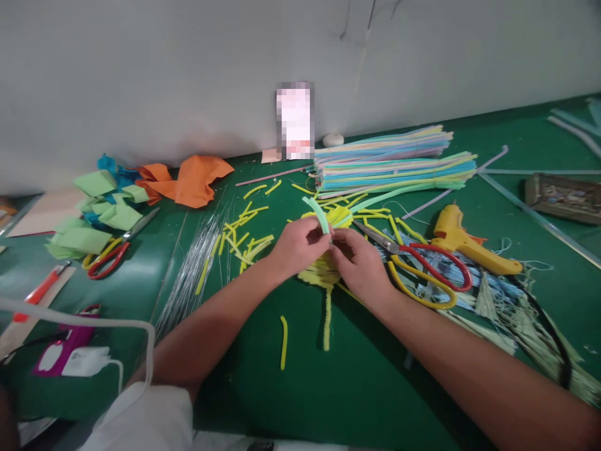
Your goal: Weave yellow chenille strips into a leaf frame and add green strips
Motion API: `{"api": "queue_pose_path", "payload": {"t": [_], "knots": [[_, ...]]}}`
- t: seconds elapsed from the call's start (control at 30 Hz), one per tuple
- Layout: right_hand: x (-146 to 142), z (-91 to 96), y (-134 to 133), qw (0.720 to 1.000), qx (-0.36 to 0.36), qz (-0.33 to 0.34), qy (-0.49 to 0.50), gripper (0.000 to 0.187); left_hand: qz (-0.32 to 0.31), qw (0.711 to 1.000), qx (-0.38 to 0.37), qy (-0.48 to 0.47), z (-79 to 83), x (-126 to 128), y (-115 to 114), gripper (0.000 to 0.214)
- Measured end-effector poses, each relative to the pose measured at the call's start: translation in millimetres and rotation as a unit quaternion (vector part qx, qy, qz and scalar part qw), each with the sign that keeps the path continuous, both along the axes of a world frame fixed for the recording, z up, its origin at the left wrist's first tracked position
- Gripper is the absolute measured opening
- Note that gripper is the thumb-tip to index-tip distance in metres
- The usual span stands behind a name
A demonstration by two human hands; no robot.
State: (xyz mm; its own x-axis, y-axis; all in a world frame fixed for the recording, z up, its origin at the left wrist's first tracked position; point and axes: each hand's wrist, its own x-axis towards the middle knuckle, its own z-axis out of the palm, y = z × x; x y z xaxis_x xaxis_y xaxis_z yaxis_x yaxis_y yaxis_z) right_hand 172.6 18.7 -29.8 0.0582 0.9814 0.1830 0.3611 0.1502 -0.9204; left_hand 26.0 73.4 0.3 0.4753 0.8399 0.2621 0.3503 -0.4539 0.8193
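My left hand (300,245) pinches a pale green pipe cleaner (318,213), whose short end sticks up above the fingers. My right hand (359,263) is closed with thumb and fingertips meeting the left ones at the same spot; its fingers hide what lies between them. Just under both hands is a fanned yellow pipe-cleaner piece (319,275) with a straight yellow stem pointing toward me. Cut yellow pipe-cleaner bits (248,219) lie scattered left of the hands. Scissors with red and yellow handles (392,246) rest open beside my right hand.
Bundled pastel pipe cleaners (394,172) lie at the back, near a blurred upright phone (295,122). A yellow glue gun (469,241) is at right. Thin wires (192,275), orange paper (200,181), green paper (82,241) and second scissors (110,258) are at left.
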Motion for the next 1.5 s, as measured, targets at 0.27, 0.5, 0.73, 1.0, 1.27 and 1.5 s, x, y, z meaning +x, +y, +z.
{"api": "queue_pose_path", "payload": {"t": [0.27, 0.5, 0.73, 1.0, 1.27, 1.5], "knots": [[2, -2.4, 1, 0.999, -0.017, -0.025, 0.016, 0.016, 0.014, 1.000, 0.016, -0.005, 0.9, 0, -2, 0.020], [0, 1.6, 0, 0.995, -0.058, -0.043, 0.068, 0.019, -0.023, 1.000, 0.011, -0.010, -4.7, -2, 0, 0.011], [-1, 1.0, 2, 0.992, -0.062, -0.068, 0.090, 0.018, -0.007, 0.999, 0.021, -0.037, -5.8, 1, -2, 0.008], [1, -2.0, 3, 0.992, -0.054, -0.077, 0.085, 0.014, -0.008, 0.997, 0.063, -0.052, -8.5, -1, -1, 0.006], [1, 0.0, 2, 0.995, -0.048, -0.057, 0.060, 0.014, -0.048, 0.996, 0.081, 0.001, -8.4, 0, -3, 0.004], [2, 2.8, 1, 0.999, -0.026, -0.041, 0.023, 0.015, 0.050, 0.997, -0.035, -0.055, -13.0, 3, 0, 0.023]]}}
